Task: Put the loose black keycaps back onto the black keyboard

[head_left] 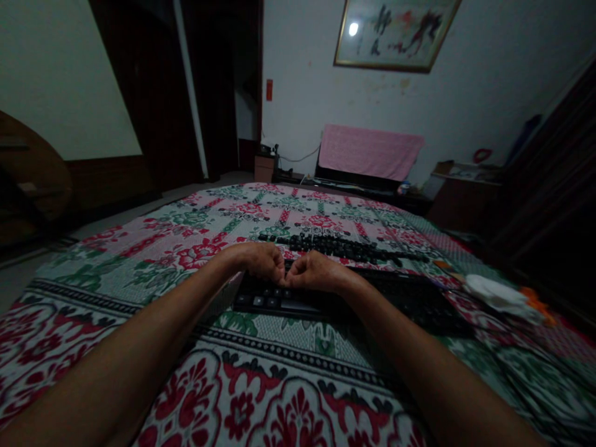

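A black keyboard [410,298] lies on a bed covered by a red, green and white floral spread [261,385]. My left hand [261,261] and my right hand [316,272] meet over the keyboard's left part, knuckles up, fingers curled and pinched together where they touch. What the fingertips grip is too small to make out. Behind the keyboard lies a row of loose black keycaps [344,247].
A white cloth [496,293] with something orange [537,304] beside it lies at the bed's right edge. Beyond the bed stand a dark unit draped in pink cloth [370,151], a shelf [465,171] and a framed painting [395,31].
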{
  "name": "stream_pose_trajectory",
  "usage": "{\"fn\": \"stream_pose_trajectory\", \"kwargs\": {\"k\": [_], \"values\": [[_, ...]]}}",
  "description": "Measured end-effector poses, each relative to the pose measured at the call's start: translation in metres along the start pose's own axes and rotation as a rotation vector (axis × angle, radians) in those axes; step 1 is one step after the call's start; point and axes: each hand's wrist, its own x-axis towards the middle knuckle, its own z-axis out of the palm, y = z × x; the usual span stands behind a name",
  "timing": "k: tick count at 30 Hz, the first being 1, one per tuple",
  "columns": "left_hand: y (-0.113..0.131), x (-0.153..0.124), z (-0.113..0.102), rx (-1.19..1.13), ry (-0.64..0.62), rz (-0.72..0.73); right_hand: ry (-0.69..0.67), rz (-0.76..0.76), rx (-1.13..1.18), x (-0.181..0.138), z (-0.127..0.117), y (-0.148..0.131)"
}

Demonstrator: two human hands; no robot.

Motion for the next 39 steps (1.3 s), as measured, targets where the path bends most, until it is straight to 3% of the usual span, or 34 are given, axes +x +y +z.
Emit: {"fn": "stream_pose_trajectory", "kwargs": {"k": [4,8,11,13,15,17,25,32,39], "values": [[0.002,-0.001,0.002,0.055,0.015,-0.017,0.041,-0.047,-0.097,0.002,0.002,0.0],[-0.005,-0.001,-0.004,-0.039,-0.008,0.097,-0.005,-0.06,-0.04,0.001,0.0,0.004],[-0.017,0.005,-0.011,-0.084,0.228,0.162,0.075,-0.063,-0.031,0.002,-0.004,0.008],[-0.026,0.011,-0.014,-0.01,0.486,0.124,0.266,-0.075,-0.087,0.005,-0.008,0.012],[-0.034,0.017,-0.016,0.117,0.596,0.09,0.447,-0.086,-0.184,0.011,-0.011,0.015],[-0.04,0.021,-0.015,0.151,0.591,0.063,0.514,-0.062,-0.306,0.019,-0.014,0.018],[-0.04,0.021,-0.015,0.158,0.564,0.008,0.42,0.091,-0.628,0.055,-0.019,0.017],[-0.038,0.022,-0.014,0.135,0.562,0.012,0.374,0.19,-0.691,0.065,-0.018,0.019],[-0.034,0.019,-0.015,0.151,0.568,0.005,0.393,0.181,-0.653,0.073,-0.019,0.027]]}}
